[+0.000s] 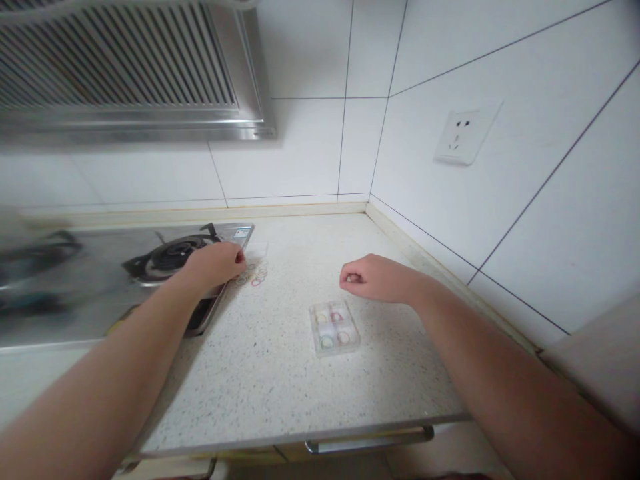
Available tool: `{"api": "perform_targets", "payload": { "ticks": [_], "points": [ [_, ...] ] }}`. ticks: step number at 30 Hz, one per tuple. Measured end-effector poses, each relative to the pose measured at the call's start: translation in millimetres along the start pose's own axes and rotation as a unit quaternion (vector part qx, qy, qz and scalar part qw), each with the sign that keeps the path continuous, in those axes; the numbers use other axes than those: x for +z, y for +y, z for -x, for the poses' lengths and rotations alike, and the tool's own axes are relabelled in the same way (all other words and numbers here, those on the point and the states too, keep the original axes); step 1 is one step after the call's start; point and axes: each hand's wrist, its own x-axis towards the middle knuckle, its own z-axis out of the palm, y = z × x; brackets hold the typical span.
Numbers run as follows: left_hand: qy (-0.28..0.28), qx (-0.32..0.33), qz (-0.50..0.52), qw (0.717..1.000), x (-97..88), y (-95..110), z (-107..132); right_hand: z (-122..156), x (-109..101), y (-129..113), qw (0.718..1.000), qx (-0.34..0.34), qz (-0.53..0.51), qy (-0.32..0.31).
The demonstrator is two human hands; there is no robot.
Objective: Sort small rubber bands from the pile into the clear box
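1. Left hand [216, 262]: fingers curled downward, tips meeting the edge of a loose cluster of small coloured rings [255, 275] at its 3 o'clock. The view does not show whether a ring is gripped.
2. Right hand [373, 277]: clenched, thumb pressed against forefinger. It cannot be determined whether anything lies in the pinch.
3. A clear box [334, 327] with four compartments, each holding rings, lies flat at 7 o'clock from the right hand, near but not touching.
4. The rings lie on the speckled desk [280, 387], just beside the stove [173, 257], which sits at 9 o'clock from them.

Handling note (a judgement): the rings look light and prone to cling together. Pinch one at a time with the fingertips, keeping the cluster away from the stove edge.
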Motion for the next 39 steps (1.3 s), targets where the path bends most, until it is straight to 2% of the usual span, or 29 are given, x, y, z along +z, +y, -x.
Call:
{"api": "perform_targets", "payload": {
  "ticks": [6, 10, 14, 17, 20, 23, 28, 34, 39],
  "points": [
    [0.051, 0.011, -0.002, 0.999, -8.2, 13, 8, 0, 0, -1, 1.0, 0.0, -0.001, -0.002],
    [0.117, 0.082, 0.038, 0.989, -20.9, 34, 20, 0, -1, -1, 1.0, 0.0, 0.0, -0.002],
    [0.131, 0.149, 0.164, 0.966, -25.2, 61, 32, 0, -3, -3, 1.0, -0.004, -0.002, 0.002],
    [0.102, 0.194, 0.32, 0.922, -19.9, 84, 40, 0, -2, -8, 1.0, -0.014, -0.013, 0.003],
    [0.052, 0.201, 0.437, 0.875, -13.5, 105, 45, 0, 0, -15, 0.999, -0.034, -0.034, 0.008],
    [0.001, 0.195, 0.508, 0.839, -10.8, 117, 48, 0, 3, -24, 0.995, -0.059, -0.076, 0.011],
    [-0.061, 0.167, 0.596, 0.783, -12.2, 124, 51, -1, 6, -30, 0.981, -0.057, -0.184, 0.019],
    [-0.096, 0.151, 0.632, 0.754, -13.7, 127, 54, -2, 6, -30, 0.971, -0.048, -0.231, 0.039],
    [-0.098, 0.151, 0.636, 0.751, -14.8, 128, 55, -2, 8, -31, 0.964, -0.048, -0.258, 0.048]
  ]
}}
